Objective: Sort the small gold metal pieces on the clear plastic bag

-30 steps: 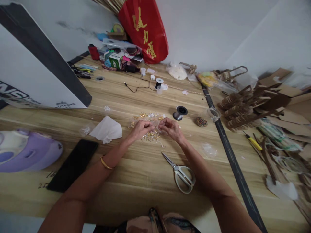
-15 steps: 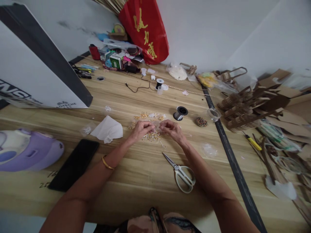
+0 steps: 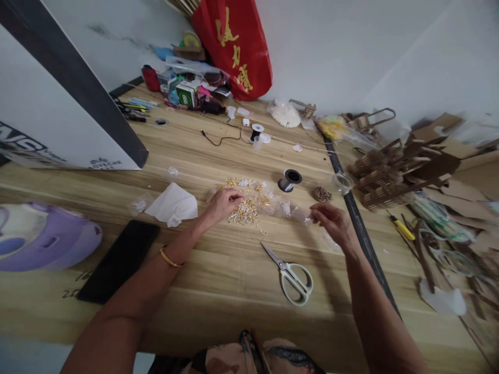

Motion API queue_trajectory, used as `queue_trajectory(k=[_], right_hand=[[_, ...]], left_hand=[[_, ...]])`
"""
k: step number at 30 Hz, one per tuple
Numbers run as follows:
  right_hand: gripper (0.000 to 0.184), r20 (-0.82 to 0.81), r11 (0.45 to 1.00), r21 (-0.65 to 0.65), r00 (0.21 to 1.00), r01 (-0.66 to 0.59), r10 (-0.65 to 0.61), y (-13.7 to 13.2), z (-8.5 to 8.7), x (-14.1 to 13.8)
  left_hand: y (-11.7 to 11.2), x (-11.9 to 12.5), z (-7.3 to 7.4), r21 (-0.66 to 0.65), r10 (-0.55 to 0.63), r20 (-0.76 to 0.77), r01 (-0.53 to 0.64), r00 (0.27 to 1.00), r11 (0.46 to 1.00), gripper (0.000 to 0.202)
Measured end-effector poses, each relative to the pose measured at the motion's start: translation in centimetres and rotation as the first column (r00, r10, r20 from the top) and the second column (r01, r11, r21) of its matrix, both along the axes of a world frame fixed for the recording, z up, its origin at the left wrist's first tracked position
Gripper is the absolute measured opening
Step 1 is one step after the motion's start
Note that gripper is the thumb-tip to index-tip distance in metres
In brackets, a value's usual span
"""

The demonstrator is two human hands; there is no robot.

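Three gold characters (image 3: pixel 236 56) mark the red bag (image 3: pixel 258 62) beyond left hand (image 3: pixel 222 204) and metal pieces (image 3: pixel 244 213).

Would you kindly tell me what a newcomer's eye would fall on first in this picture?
Probably the large red bag with gold characters, at the back of the table by the wall. Next might come the heap of small gold and silver-coloured pieces between the person's left hand and right hand, then the pale-handled scissors nearer the body.

Cut off: white carton (image 3: pixel 58 114), left edge; red bag (image 3: pixel 251 47), top edge.
Center: gold and silver findings (image 3: pixel 245 213) too small to tell apart.
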State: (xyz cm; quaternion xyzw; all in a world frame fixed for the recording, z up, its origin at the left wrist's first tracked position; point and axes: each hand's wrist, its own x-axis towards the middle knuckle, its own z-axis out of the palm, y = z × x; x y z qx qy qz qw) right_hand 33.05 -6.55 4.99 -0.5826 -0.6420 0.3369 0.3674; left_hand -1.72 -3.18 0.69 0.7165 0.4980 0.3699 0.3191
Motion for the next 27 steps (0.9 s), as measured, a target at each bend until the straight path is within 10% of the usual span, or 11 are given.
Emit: queue_trajectory(k=[6, 11, 20, 27], right_hand=[[0.038, 0.213, 0.970, 0.008, 0.947, 0.243, -0.239, -2.9, -1.8, 7.9], [0.035, 0.600, 0.965, 0.145, 0.756, 0.218, -0.261, -3.8, -2.2, 8.8], [0.028, 0.579, 0.858, 0.316, 0.799, -0.405, 0.164, 0.6, -2.3, -3.2], [0.030, 0.690, 0.784, 0.303, 0.692, -0.542, 0.211, 1.7, -4.3, -9.8]], left_hand=[[0.3, 0.1, -0.8, 0.186, -0.067, -0.242, 0.115, 0.968, 0.976, 0.017], [-0.7, 1.4, -1.2, 0.257, -0.151, -0.436, 0.283, 0.887, 0.924, 0.023], [-2.5, 2.2, -0.7, 0.260, -0.221, -0.558, 0.421, 0.800, 0.869, 0.027], [-2.6, 2.3, -0.6, 0.252, -0.202, -0.590, 0.416, 0.781, 0.874, 0.026]])
